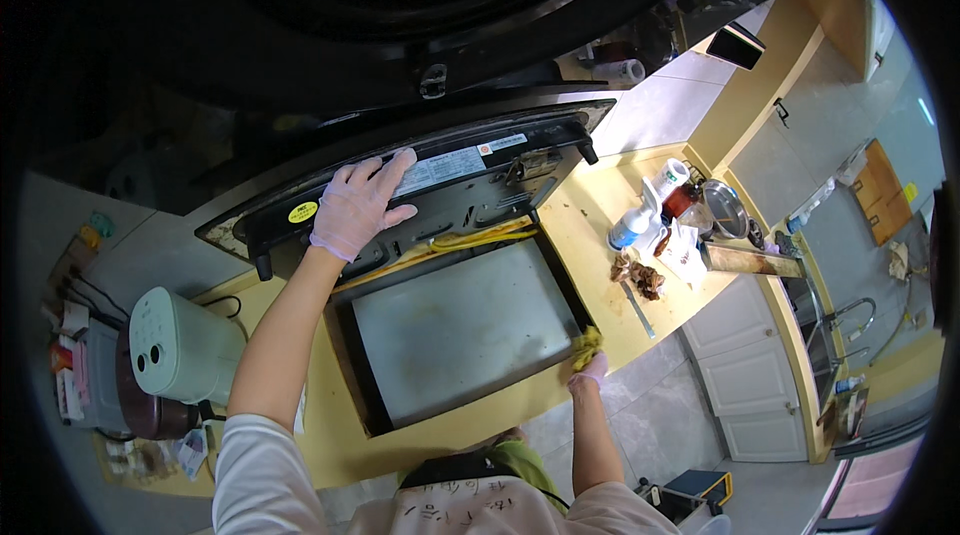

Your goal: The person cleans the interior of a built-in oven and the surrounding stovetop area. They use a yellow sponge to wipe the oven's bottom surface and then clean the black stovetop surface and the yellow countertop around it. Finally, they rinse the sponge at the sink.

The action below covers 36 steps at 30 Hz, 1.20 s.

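Note:
A gas hob point(450, 182) is tipped up on its rear edge, its underside with labels and yellow hoses point(480, 238) facing me. My left hand point(360, 205), in a thin clear glove, lies spread against that underside near the top edge. Below it, the rectangular counter cutout point(349, 377) holds a grey metal panel point(465, 332) with faint stains. My right hand point(591, 371), also gloved, grips a yellow-green cloth point(587, 347) at the cutout's near right corner.
Right on the counter point(577, 235) are a spray bottle point(630, 227), paper roll point(670, 176), crumpled brown wipes point(646, 281), a flat scraper-like tool point(639, 312) and a metal pot point(725, 208). A pale green appliance point(187, 347) stands left. The dark range hood point(337, 32) hangs overhead.

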Each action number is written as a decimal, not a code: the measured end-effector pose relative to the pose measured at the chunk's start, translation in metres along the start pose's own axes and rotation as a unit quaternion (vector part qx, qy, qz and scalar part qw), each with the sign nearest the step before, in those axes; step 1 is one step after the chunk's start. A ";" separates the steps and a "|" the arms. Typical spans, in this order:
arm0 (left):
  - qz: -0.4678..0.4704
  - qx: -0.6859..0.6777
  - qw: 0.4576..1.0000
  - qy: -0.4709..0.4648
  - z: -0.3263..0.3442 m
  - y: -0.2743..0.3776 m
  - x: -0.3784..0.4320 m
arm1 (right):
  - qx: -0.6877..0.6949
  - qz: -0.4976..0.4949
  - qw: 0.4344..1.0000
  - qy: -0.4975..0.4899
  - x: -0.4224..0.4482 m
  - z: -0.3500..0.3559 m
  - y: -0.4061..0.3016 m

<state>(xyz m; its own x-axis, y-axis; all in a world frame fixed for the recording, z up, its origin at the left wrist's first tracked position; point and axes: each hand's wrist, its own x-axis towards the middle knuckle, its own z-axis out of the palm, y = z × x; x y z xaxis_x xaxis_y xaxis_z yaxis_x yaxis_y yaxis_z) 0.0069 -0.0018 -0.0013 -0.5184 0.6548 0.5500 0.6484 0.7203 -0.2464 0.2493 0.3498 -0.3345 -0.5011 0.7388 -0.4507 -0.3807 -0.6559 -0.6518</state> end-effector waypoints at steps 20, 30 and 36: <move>-0.016 0.027 0.999 -0.012 0.006 -0.004 -0.003 | -0.501 -0.447 0.599 -0.437 -0.068 0.216 0.253; -0.011 0.032 0.999 0.008 0.007 -0.008 -0.003 | -0.605 -0.532 0.395 -0.441 0.026 0.210 0.266; -0.042 -0.001 0.999 0.002 0.010 -0.005 0.006 | -0.562 -0.430 0.566 -0.423 0.004 0.200 0.270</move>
<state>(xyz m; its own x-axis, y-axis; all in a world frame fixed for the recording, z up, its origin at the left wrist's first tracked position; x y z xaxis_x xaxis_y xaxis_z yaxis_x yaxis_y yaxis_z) -0.0049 0.0013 -0.0045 -0.5692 0.5915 0.5711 0.6036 0.7722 -0.1981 -0.0112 0.1449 -0.3899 -0.8797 0.0591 0.4719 -0.2707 0.7536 -0.5990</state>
